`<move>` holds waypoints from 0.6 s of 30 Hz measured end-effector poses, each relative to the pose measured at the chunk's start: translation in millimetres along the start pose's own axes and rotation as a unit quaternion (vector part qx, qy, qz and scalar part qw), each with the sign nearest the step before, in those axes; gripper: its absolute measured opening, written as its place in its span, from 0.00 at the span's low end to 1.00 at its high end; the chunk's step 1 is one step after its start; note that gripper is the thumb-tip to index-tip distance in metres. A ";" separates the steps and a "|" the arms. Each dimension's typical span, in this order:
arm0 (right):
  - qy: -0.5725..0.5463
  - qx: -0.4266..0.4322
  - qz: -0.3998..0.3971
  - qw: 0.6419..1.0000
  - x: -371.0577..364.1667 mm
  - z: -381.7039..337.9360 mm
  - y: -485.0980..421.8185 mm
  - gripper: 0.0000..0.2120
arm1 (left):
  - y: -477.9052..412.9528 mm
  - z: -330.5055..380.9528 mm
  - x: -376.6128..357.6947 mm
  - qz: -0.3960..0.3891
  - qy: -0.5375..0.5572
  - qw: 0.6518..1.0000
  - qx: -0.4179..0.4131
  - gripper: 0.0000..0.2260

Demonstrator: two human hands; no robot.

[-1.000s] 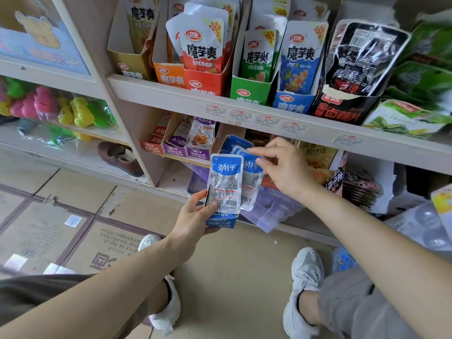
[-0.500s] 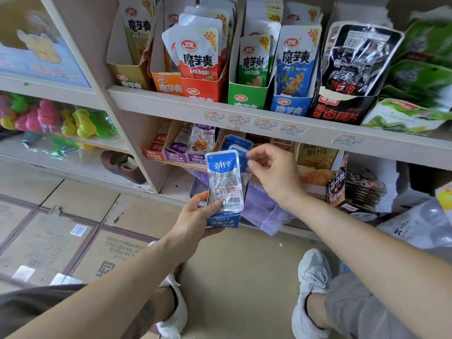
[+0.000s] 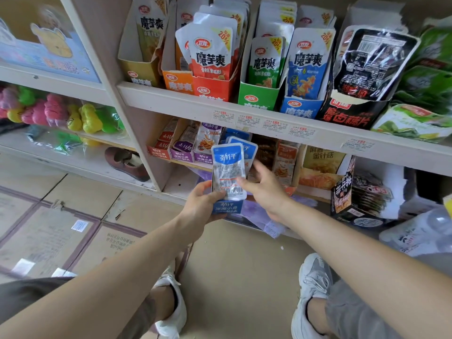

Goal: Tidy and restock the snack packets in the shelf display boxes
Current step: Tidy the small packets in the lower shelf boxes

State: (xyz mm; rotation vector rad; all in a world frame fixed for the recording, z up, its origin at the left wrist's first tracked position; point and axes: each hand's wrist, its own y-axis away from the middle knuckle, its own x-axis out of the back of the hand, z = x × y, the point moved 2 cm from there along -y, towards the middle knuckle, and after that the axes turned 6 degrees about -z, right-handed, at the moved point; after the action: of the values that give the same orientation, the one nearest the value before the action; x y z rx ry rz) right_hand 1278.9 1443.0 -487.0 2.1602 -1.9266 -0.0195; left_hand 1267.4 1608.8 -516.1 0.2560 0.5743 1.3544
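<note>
My left hand [image 3: 204, 203] grips a small blue display box [image 3: 226, 207] by its lower front, in front of the lower shelf. Blue-and-white snack packets [image 3: 228, 171] stand upright in it, the front one facing me. My right hand [image 3: 265, 192] is beside the box on the right, fingers spread and relaxed, fingertips touching the packets' right side. It holds nothing. More blue packets [image 3: 245, 148] stick up behind the front one.
Upper shelf [image 3: 244, 111] carries yellow, orange, red, green and blue display boxes of packets, plus a black box [image 3: 352, 113]. Lower shelf has purple boxes [image 3: 186, 152] and an orange box [image 3: 318, 177]. A tilted black box [image 3: 347, 192] stands right. Cardboard covers the floor [image 3: 73, 216].
My right hand let go of the rear packet's top and dropped down to the packets' right side. The rear packet now sits lower in the box.
</note>
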 end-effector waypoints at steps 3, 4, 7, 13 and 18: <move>0.014 -0.001 0.040 0.999 -1.8 1.5 -17.0 0.20 | -13.4 10.1 -1.9 -0.003 -0.021 1.000 0.004 0.13; 0.019 0.004 0.059 0.998 -3.5 3.4 -19.8 0.21 | -17.4 13.7 -3.4 -0.001 -0.030 1.000 -0.003 0.12; 0.058 0.030 0.107 0.992 -5.6 3.0 -26.7 0.23 | -31.9 21.9 -6.7 0.008 -0.036 0.999 -0.023 0.13; 0.179 0.014 0.103 0.978 6.9 3.6 -47.5 0.19 | -55.6 35.5 -1.5 0.015 -0.075 0.997 0.020 0.06; 0.285 0.042 0.100 0.952 6.3 11.8 -55.0 0.32 | -65.6 22.4 2.9 0.064 -0.105 0.992 0.029 0.17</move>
State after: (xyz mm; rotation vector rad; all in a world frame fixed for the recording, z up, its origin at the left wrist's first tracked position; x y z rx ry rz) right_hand 1331.4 1440.1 -508.0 1.7366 -1.7965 0.6586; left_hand 1334.8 1600.9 -530.4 0.4829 0.4257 1.4144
